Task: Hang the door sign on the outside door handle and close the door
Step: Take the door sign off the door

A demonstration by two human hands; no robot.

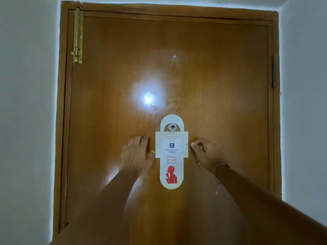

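A white door sign (171, 161) with red "Please do not disturb" lettering and a red figure hangs flat on the brown wooden door (221, 85), its loop around a small metal peephole knob (172, 127). My left hand (137, 154) lies against the door just left of the sign, fingers together, thumb near the sign's left edge. My right hand (207, 153) is right of the sign, fingers curled, holding nothing; whether it touches the sign I cannot tell. No door handle shows. The door sits shut in its frame.
A brass slide bolt (77, 36) is fixed at the door's upper left edge. A dark hinge (273, 71) shows on the right side of the frame. White walls (26, 121) flank the doorway on both sides. A light glare reflects off the door's middle.
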